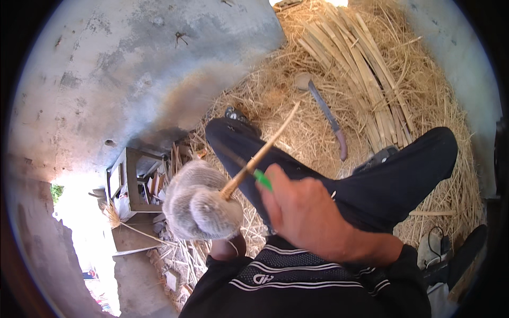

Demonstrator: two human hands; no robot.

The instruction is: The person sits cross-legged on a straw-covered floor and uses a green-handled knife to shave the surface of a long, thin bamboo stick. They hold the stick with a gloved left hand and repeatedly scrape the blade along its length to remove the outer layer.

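A grey knitted glove covers my left hand [197,205], which is closed around the lower end of a pale wooden stick [274,139], possibly bamboo. The stick slants up and away to the right, narrowing toward its far end. Bare and slightly blurred, my right hand [310,214] grips a small knife by its green handle [263,180]. The knife's smeared blade crosses the stick just beyond the glove; whether it touches the wood, I cannot tell. Both hands are over my lap, between my bent legs in dark trousers [371,199].
A machete [324,108] with a brown handle lies on the straw and shavings ahead. Beyond it to the right rests a bundle of long split strips [366,79]. At left stand a rough wall [122,69] and a small shelf-like frame [139,204] with odds and ends.
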